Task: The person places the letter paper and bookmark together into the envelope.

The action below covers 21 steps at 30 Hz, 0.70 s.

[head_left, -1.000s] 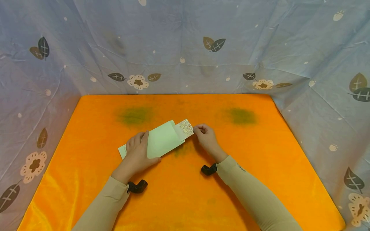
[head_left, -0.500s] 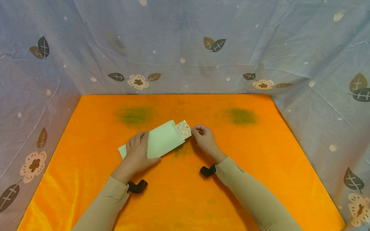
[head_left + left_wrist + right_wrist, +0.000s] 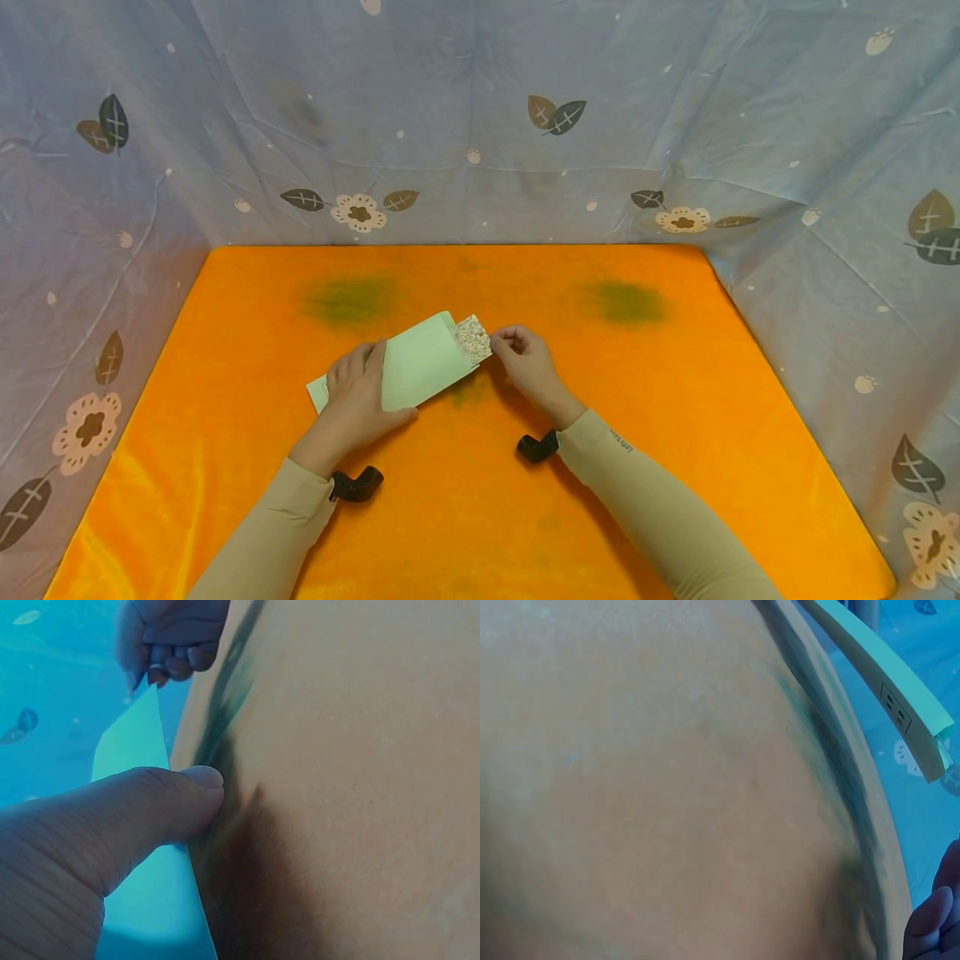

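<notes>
My left hand (image 3: 358, 402) grips a pale green envelope (image 3: 420, 357), its fingers over the far side and its thumb along the near edge. The left wrist view shows that thumb (image 3: 150, 817) lying across the envelope's long edge. From the envelope's right end sticks a patterned card (image 3: 474, 338), speckled gold and white, with the rest of it hidden inside. My right hand (image 3: 528, 362) pinches the card's outer edge between thumb and forefinger. In the right wrist view, the envelope (image 3: 900, 682) shows a small printed box on its edge, and only some fingertips (image 3: 930, 915) appear.
Below the hands spreads a table covered in orange cloth (image 3: 465, 517), with darker green smudges. Grey-blue curtains (image 3: 465, 83) printed with leaves and flowers rise at the back and both sides. A black wrist device (image 3: 357, 485) projects from the left sleeve.
My right hand has moved slightly left with the card, and less of the card shows outside the envelope. My left hand and the envelope have stayed put.
</notes>
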Each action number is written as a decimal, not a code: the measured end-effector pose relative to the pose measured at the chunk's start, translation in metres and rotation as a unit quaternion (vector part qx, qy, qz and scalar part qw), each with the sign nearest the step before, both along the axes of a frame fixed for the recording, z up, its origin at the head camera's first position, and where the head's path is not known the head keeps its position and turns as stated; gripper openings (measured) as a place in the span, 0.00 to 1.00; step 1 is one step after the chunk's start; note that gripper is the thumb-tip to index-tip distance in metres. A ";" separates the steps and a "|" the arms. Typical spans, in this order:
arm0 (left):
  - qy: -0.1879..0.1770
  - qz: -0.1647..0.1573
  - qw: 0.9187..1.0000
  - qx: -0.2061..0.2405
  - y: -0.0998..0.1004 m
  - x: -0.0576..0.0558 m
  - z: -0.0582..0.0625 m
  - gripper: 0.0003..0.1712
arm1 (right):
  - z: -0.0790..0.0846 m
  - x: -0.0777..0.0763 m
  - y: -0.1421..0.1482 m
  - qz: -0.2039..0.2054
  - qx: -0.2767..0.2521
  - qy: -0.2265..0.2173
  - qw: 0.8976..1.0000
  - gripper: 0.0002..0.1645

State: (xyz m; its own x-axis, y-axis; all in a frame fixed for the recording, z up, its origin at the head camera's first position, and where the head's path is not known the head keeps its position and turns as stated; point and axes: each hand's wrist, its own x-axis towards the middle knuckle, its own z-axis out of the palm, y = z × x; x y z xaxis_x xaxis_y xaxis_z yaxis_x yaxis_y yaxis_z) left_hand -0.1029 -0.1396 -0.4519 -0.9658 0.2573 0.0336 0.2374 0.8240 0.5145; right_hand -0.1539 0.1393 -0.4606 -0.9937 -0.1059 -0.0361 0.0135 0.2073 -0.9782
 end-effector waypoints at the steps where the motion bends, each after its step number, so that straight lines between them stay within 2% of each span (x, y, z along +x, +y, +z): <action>1: 0.000 0.000 1.000 0.000 0.000 0.000 0.000 0.67 | 0.000 0.000 -0.001 0.003 -0.001 0.004 1.000 0.12; 10: 0.001 0.001 1.000 0.001 0.000 0.000 0.000 0.67 | 0.004 0.002 -0.004 0.027 -0.011 0.019 0.999 0.14; 17: 0.002 0.000 1.000 0.003 0.000 0.000 0.001 0.67 | 0.032 0.015 -0.010 0.054 -0.008 0.026 0.998 0.13; 21: 0.002 -0.001 1.000 0.004 -0.001 0.000 0.001 0.67 | 0.037 0.018 -0.012 0.061 -0.008 0.024 0.998 0.12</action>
State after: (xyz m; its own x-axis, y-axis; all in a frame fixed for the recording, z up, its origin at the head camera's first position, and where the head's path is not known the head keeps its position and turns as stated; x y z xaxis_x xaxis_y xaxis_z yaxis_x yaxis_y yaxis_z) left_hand -0.1028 -0.1403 -0.4512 -0.9649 0.2595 0.0399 0.2418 0.8195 0.5195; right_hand -0.1356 0.1273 -0.4231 -0.9740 -0.2259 0.0141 -0.0579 0.1883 -0.9804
